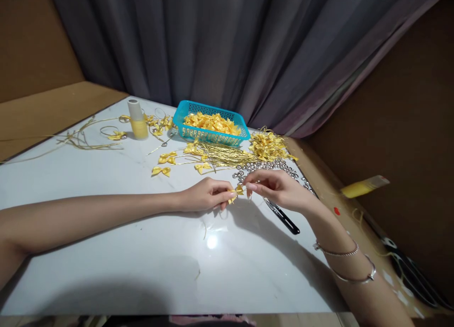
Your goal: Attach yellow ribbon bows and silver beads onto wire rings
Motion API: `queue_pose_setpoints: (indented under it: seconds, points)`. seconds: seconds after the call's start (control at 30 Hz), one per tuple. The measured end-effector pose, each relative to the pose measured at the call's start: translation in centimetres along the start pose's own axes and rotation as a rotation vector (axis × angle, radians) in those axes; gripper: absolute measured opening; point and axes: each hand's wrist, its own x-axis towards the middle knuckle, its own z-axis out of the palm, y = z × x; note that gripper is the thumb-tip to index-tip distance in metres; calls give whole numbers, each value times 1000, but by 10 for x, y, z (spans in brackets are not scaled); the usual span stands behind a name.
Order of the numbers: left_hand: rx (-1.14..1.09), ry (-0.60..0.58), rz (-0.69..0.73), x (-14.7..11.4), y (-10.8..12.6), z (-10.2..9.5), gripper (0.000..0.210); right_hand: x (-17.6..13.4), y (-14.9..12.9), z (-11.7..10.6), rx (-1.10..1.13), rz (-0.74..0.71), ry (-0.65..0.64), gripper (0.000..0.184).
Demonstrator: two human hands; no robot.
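My left hand pinches a small yellow ribbon bow between thumb and fingers, just above the white table. Right beside the bow, the thumb and index finger of my right hand come together at its right side. Whatever lies between those right fingertips is too small to make out. Below my right palm is a black-handled tool with a metal tip, partly hidden by the hand. Silver beads lie scattered just behind my right hand. Several loose yellow bows rest behind my left hand.
A blue basket full of yellow bows stands at the back. Before it lie gold wire ties and a heap of tied bows. A yellow thread spool stands back left; another spool and black scissors are at right.
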Motion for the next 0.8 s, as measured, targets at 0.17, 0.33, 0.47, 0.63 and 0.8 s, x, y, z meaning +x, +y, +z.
queue_pose_setpoints:
  seconds: [0.17,0.33,0.47,0.63,0.8]
  points:
    - [7,-32,10,-1,1,0,25,-4,2,-4,-133,-46,-76,25]
    - [27,-64,5,-1,2,-1,24,-5,1,-6,-197,-133,-131,27]
    - [47,-100,15,0,1,-2,22,0,2,2,-117,-125,-79,29]
    - [64,-99,56,0,-1,-2,29,10,9,17,116,-4,21,35]
    - [-21,-87,35,0,-1,-2,26,13,13,24,216,28,150,36]
